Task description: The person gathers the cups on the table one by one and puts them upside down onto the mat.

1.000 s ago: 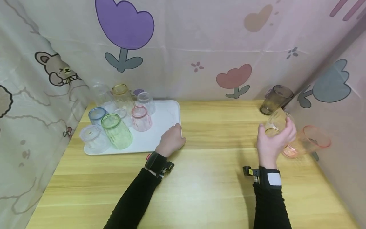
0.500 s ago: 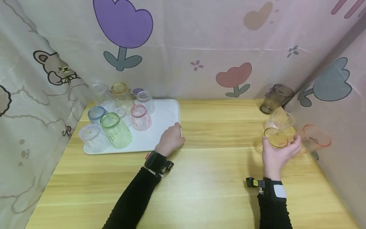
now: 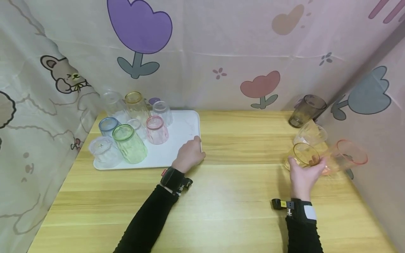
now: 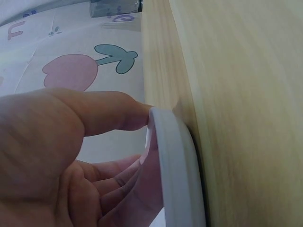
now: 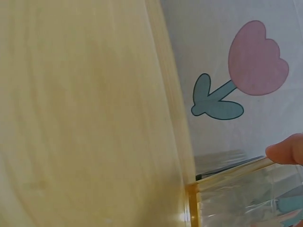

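Note:
My right hand [image 3: 303,181] holds a yellow-tinted drinking glass [image 3: 304,155] between thumb and fingers, low at its near side; the glass stands upright on the wooden table. In the right wrist view a fingertip [image 5: 286,150] touches the wall of that glass [image 5: 236,203]. A clear glass [image 3: 310,133] stands just behind it, and an orange-rimmed glass [image 3: 346,154] is close on the right. My left hand [image 3: 188,154] grips the right edge of a white tray [image 3: 185,121]. The left wrist view has the thumb against the tray rim [image 4: 177,165], with the other fingers curled beside it.
Several glasses stand on the tray's left part, among them a green glass [image 3: 129,146], a pink glass [image 3: 157,130] and a blue one [image 3: 108,124]. A dark grey glass [image 3: 307,110] stands in the back right corner. Patterned curtains [image 3: 202,52] border the table.
My right hand has drawn back from beside the clear glass toward the near side of the yellow glass, and its fingers have closed on it. The left hand stays at the tray edge.

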The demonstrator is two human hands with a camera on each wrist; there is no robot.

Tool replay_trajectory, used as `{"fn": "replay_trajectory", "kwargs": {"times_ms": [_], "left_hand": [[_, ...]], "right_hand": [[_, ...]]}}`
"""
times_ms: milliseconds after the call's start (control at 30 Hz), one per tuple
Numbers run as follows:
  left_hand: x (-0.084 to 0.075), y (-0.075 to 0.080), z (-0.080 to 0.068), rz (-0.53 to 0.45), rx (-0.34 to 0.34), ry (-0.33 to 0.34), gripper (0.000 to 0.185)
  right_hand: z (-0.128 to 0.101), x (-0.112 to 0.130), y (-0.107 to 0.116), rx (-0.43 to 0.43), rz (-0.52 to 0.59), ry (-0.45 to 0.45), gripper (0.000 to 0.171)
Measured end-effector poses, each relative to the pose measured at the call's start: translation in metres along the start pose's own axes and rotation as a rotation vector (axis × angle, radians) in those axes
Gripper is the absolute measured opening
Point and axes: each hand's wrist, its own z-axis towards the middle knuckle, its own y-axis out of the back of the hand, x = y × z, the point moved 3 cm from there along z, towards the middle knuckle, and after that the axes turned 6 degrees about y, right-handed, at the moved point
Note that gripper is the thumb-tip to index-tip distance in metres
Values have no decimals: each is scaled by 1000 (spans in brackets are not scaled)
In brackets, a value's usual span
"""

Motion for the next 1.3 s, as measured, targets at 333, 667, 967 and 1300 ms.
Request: {"fn": "replay_trajectory", "kwargs": {"times_ms": [333,667,967,1300], "left_hand": [[-1,1,-1,7,2,-1,49],[-1,1,-1,13,4,3,49],[-1,1,-1,-2,-6,3,51],[-10,18,-6,-94,-206,-73,63]], "right_hand": [[1,-3,0,6,7,-64,87],[-7,10,-13,31,131,-88,84],[-19,29,-43,112,337,-39,69],[-38,67,-90,294,550,28,39]]}}
